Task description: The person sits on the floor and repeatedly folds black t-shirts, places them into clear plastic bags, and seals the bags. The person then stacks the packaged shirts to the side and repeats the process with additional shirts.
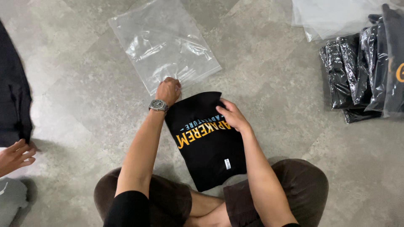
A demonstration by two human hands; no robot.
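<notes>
Crossed legs in brown trousers [290,185] lie nearest, at the near edge of the grey stone-patterned floor [273,84] on which the person sits. Largest among the things is the clear plastic bag [162,42], flat on the floor at the far side, its open edge towards the person. Next comes the folded black shirt with orange and blue print [208,143], lying between the knees and the bag, its far edge just at the bag's mouth. At the far right stands a stack of black shirts already in shiny plastic bags [362,71], with more clear bags behind it. At the far left edge lies dark cloth [14,101], and below it another person's hand [17,155], well apart from the work.

One risk I judge: the bag mouth is thin and slippery, so it may slip from the fingers, or the fold of the shirt may open and bunch when it meets the edge.

Left hand [168,90], with a metal wristwatch [158,105], is closed, pinching the near edge of the bag; the arm is stretched forward and the wrist bent down. Right hand [232,115] grips the far right corner of the shirt, fingers curled over the cloth, forearm coming in from the near right.
</notes>
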